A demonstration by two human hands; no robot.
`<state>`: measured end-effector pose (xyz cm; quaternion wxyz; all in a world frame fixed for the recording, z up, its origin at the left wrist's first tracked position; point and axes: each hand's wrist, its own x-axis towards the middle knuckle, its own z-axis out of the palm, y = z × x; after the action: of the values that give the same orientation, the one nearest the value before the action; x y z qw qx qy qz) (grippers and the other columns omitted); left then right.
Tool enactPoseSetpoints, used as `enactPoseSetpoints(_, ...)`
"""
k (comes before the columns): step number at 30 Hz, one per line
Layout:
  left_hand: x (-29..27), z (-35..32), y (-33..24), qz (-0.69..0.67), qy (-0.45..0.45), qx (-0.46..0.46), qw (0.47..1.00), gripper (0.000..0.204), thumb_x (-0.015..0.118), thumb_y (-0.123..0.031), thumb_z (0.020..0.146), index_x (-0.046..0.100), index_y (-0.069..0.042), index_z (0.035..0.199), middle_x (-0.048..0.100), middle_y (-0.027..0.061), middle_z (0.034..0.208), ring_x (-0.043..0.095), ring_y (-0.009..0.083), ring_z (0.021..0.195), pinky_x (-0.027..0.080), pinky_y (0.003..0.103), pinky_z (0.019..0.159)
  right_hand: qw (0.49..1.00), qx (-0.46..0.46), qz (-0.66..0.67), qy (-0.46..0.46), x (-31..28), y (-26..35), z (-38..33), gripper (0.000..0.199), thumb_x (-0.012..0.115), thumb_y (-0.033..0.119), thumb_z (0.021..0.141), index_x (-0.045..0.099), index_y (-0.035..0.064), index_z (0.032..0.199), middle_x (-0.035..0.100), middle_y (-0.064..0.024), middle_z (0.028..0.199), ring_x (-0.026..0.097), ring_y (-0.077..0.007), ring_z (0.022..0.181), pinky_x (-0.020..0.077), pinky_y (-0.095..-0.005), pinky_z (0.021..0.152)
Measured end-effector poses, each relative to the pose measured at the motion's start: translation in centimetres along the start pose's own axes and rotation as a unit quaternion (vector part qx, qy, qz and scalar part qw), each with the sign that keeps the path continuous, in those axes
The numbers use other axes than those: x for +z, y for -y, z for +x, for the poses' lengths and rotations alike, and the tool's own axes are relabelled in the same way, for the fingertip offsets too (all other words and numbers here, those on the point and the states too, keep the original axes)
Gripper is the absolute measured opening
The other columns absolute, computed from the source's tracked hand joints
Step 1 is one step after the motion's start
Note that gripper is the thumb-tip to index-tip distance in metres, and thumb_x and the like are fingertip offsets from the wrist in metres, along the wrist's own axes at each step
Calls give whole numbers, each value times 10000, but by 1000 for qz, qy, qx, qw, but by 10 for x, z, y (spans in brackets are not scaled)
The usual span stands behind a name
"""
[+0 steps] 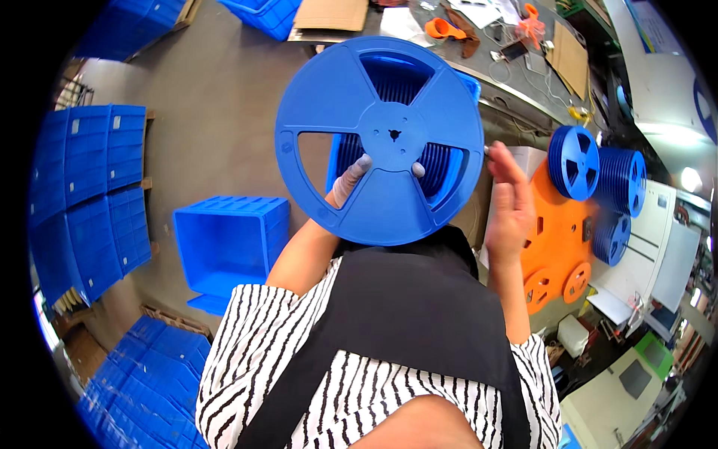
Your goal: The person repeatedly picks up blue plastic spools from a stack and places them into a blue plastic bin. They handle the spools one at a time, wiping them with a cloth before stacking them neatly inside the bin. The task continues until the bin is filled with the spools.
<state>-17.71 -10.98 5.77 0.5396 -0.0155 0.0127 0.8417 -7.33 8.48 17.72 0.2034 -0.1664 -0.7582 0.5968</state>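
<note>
A large blue plastic reel [380, 140] is held up before the camera, hiding most of the left hand [351, 179]: only two fingertips poke through its spoke openings, gripping it from behind. The right hand [510, 198] stands open-fingered just beside the reel's right rim; whether it touches is unclear. More blue reels [598, 168] stack on the orange stand [553, 247].

Flat brown cardboard box [330, 15] top centre; white labels [116, 122] on blue crates, left.

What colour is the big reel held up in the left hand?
Blue: the reel is solid blue plastic, gripped by the left hand, seen clearly in the head view.
</note>
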Motion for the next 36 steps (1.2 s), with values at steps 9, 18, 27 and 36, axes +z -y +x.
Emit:
enactPoseSetpoints(9, -23, -3, -17, 37, 33, 135, 990, 625, 529, -505, 954, 402, -84, 1398, 596, 293, 1132, 690, 346, 942, 636, 440, 728, 969, 155, 146, -124, -14, -22, 1, 302, 464, 139, 1022, 550, -27, 1260, 582, -149, 1305, 568, -237, 1204, 462, -350, 1008)
enactPoseSetpoints(18, -69, -5, -34, 21, -74, 183, 980, 542, 468, -467, 989, 416, -133, 1413, 563, 265, 1227, 662, 365, 969, 612, 478, 770, 973, 203, 104, -43, -7, -78, 9, 284, 482, 142, 1018, 578, -13, 1236, 609, -150, 1282, 589, -254, 1191, 490, -346, 971)
enactPoseSetpoints(27, -117, -32, 21, -55, -244, 197, 948, 579, 473, -371, 1006, 325, -55, 1468, 535, 223, 1318, 612, 295, 1101, 526, 418, 963, 925, 338, 78, 152, -48, -204, 74, 269, 541, 188, 1002, 637, 20, 1190, 672, -53, 1131, 629, -139, 1036, 491, -272, 868)
enactPoseSetpoints(36, -133, -28, 104, 135, -542, 104, 823, 582, 677, -297, 903, 447, -50, 1377, 630, 126, 1220, 620, 230, 1077, 546, 397, 907, 835, 254, -298, 387, -10, -414, 89, 338, 612, 292, 893, 657, 56, 1129, 690, -153, 1069, 641, -343, 1015, 497, -408, 892)
